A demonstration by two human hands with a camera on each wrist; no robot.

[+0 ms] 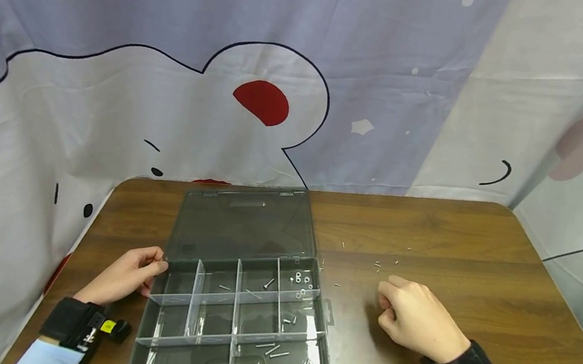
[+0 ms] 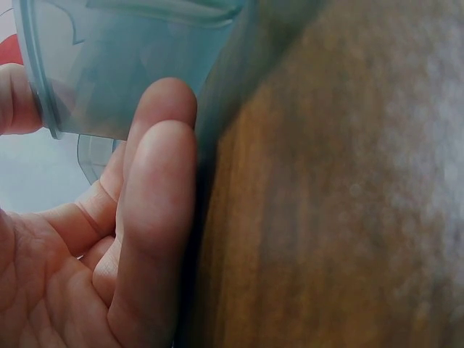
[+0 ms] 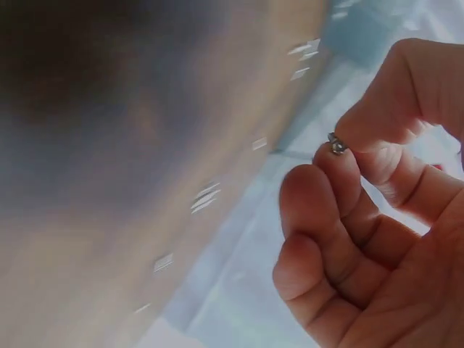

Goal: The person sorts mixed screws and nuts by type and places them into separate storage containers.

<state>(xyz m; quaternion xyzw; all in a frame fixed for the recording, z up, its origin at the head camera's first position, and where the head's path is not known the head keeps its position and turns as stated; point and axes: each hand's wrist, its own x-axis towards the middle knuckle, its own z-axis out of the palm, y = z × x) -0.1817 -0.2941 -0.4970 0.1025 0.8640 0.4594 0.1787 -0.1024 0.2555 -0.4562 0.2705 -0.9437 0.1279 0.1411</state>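
Observation:
A dark translucent compartment box (image 1: 179,344) lies on the table with its lid (image 1: 245,225) folded back. My left hand (image 1: 130,271) holds the box's back left corner; in the left wrist view its fingers (image 2: 159,196) lie along the outer wall (image 2: 109,80). Right of the box, my right hand (image 1: 414,315) is above the table, pinching a tiny metal screw (image 3: 336,143) between thumb and forefinger. Only the screw's end shows. Nuts (image 1: 298,278) are in the back right compartment, and screws (image 1: 278,354) lie in several others.
Tiny screws (image 1: 377,263) are scattered over the brown wooden table (image 1: 458,245) between the box and my right hand, and behind that hand. A printed curtain (image 1: 378,95) hangs along the table's far edge and sides.

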